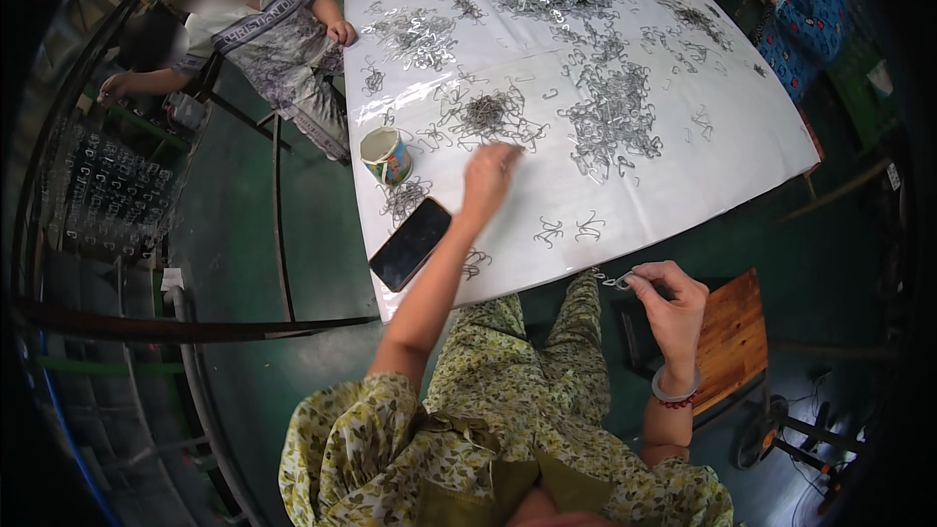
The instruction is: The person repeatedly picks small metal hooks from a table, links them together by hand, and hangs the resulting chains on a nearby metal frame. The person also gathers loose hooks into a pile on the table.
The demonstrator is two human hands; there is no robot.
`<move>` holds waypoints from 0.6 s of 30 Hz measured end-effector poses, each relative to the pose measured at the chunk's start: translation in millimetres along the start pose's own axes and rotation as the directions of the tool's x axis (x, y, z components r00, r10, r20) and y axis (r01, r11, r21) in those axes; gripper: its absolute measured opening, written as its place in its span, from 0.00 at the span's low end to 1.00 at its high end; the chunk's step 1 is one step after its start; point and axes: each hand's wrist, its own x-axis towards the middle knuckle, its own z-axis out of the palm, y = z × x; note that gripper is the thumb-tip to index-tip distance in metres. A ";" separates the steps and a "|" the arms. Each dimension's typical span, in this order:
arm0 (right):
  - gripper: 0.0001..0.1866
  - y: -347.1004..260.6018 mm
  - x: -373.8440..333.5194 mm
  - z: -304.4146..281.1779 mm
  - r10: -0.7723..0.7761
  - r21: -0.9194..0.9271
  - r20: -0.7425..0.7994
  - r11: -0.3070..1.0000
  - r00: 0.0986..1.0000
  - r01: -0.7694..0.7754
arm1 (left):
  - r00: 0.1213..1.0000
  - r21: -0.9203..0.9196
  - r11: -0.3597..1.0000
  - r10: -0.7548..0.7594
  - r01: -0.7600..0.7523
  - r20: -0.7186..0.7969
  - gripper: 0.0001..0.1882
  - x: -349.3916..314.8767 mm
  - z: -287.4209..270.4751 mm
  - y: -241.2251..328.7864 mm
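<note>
My left hand [491, 178] reaches over the white-covered table [522, 220], its fingertips drawn together close to a small dark pile of wire hooks [483, 113]. Whatever those fingers pinch, if anything, is too small to make out. Off the table's near edge, my right hand [672, 301] pinches a few small metal hooks [617, 282] that stick out to the left of the fingertips. Two little groups of bent wire hooks [589, 226] lie near that edge, between my hands. Left of my left forearm rests a black phone [410, 245].
A colourful paper cup [386, 155] stands at the table's left edge. Large heaps of metal hooks [613, 117] spread across the middle and far side. Other people sit around the table. A wooden stool [734, 337] is at my right, and a rack of hanging hooks [112, 185] stands far left.
</note>
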 end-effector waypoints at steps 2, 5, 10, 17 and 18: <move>0.05 10.9 -2.0 4.8 0.080 0.036 0.008 0.996 0.997 -0.080 | 0.999 0.222 0.974 0.044 -0.046 0.013 0.06 22.0 1.3 -35.7; 0.06 12.3 -4.4 1.5 0.134 0.032 0.014 0.990 0.991 -0.135 | 0.965 0.383 0.912 0.044 -0.144 0.259 0.06 32.6 4.0 -60.0; 0.06 19.2 -12.6 -2.8 0.164 0.042 -0.009 0.986 0.986 -0.164 | 0.973 0.412 0.900 0.049 -0.141 0.225 0.05 32.6 7.8 -46.9; 0.06 32.6 -28.8 6.3 0.194 0.108 -0.074 0.977 0.978 -0.185 | 0.977 -0.121 0.992 -0.011 0.037 0.212 0.05 -4.1 -10.5 27.2; 0.06 33.2 -30.2 7.8 0.192 0.117 -0.088 0.976 0.978 -0.181 | 0.954 -0.271 0.955 -0.034 0.119 0.299 0.06 -16.4 -16.5 51.4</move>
